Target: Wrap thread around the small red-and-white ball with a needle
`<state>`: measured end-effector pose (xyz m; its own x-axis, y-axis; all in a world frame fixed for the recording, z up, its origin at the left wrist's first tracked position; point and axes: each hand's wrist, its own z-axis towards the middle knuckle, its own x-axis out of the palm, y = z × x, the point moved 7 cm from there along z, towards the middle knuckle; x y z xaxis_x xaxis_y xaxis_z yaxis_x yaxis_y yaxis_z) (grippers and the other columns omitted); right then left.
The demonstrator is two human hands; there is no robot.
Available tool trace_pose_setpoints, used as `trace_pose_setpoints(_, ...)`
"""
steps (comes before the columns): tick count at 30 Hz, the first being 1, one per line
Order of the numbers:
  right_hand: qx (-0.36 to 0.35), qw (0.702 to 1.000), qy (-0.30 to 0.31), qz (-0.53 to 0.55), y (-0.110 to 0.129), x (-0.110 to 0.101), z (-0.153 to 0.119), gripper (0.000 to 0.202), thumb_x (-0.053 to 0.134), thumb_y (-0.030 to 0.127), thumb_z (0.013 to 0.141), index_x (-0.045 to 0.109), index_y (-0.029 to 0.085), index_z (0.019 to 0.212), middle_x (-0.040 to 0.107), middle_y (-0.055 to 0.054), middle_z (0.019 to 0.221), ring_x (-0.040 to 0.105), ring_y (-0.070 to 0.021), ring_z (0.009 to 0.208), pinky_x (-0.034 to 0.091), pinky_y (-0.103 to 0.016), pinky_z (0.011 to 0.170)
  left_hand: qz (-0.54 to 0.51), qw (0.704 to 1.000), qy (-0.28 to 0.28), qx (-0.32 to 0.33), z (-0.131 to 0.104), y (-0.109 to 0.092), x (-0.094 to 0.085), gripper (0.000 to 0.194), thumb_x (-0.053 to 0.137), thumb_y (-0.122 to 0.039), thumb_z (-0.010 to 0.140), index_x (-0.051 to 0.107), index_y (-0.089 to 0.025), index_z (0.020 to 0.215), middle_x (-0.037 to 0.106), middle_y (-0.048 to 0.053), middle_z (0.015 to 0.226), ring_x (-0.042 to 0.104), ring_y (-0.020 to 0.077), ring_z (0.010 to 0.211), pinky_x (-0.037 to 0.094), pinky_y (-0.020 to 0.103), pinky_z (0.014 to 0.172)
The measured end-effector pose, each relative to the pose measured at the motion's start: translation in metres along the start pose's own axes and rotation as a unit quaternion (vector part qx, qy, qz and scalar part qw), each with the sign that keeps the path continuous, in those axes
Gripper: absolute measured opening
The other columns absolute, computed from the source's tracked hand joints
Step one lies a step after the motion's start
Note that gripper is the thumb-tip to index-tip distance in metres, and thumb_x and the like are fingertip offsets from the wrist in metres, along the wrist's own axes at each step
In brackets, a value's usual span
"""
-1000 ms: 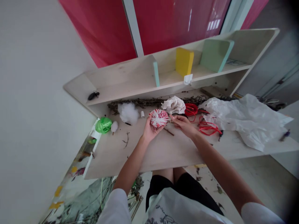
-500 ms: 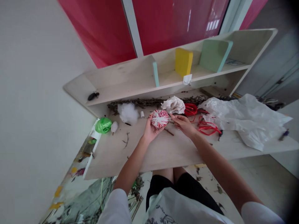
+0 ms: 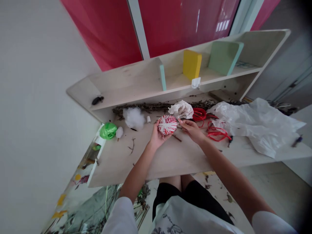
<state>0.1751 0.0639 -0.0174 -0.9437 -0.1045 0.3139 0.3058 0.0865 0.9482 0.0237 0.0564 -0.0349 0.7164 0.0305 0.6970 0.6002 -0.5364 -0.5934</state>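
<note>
A round ball wound with red and white strands (image 3: 168, 124) rests in my left hand (image 3: 157, 136), whose fingers curl around its left side and underside. My right hand (image 3: 191, 130) is just to the right of the ball, thumb and fingers pinched together; what lies in the pinch, perhaps a strand end, is too small to make out. Behind the ball sits a crumpled white paper (image 3: 181, 110). A brown twig (image 3: 176, 138) lies on the desk below the gap between my hands.
White fluff (image 3: 133, 118), a small white spool (image 3: 148, 119) and a green ball of twine (image 3: 108, 131) lie to the left. Red ribbon (image 3: 217, 131) and a clear plastic bag (image 3: 265, 123) are on the right. Dried stems (image 3: 143, 106) line the back under the shelf (image 3: 131, 96).
The ball has turned slightly in my left hand and shifted a little to the right. My right hand stays pinched beside it, nearly unmoved.
</note>
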Motion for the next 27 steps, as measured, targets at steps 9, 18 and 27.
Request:
trace_pose_setpoints(9, 0.002, 0.999, 0.019, -0.049, -0.009, 0.001, 0.003, 0.045, 0.075, 0.057, 0.061, 0.051, 0.019, 0.064, 0.041, 0.006, 0.058, 0.026, -0.0055, 0.049, 0.016, -0.024, 0.046, -0.02, 0.998, 0.048, -0.03, -0.003, 0.002, 0.006, 0.063, 0.039, -0.062, 0.086, 0.056, -0.014, 0.123, 0.073, 0.011, 0.083, 0.071, 0.0235, 0.072, 0.057, 0.03, 0.057)
trace_pose_setpoints(18, -0.004, 0.997, 0.077, 0.002, -0.008, 0.012, 0.0, 0.042, 0.076, 0.051, 0.065, 0.051, 0.017, 0.063, 0.036, 0.007, 0.056, 0.024, -0.0041, 0.047, 0.014, -0.024, 0.046, 0.004, 0.996, 0.081, -0.019, -0.003, 0.003, 0.008, 0.062, 0.034, -0.063, 0.086, 0.061, -0.015, 0.115, 0.073, 0.01, 0.083, 0.069, 0.0226, 0.071, 0.056, 0.034, 0.062)
trace_pose_setpoints(27, 0.012, 0.988, 0.12, 0.092, -0.003, 0.015, -0.008, 0.037, 0.08, 0.043, 0.065, 0.053, 0.018, 0.061, 0.039, 0.006, 0.055, 0.029, -0.0049, 0.048, 0.025, -0.021, 0.046, 0.185, 0.971, -0.062, 0.138, 0.004, -0.008, -0.01, 0.044, 0.069, -0.055, 0.068, 0.065, -0.02, 0.095, 0.07, 0.003, 0.088, 0.063, 0.0153, 0.069, 0.052, 0.027, 0.061)
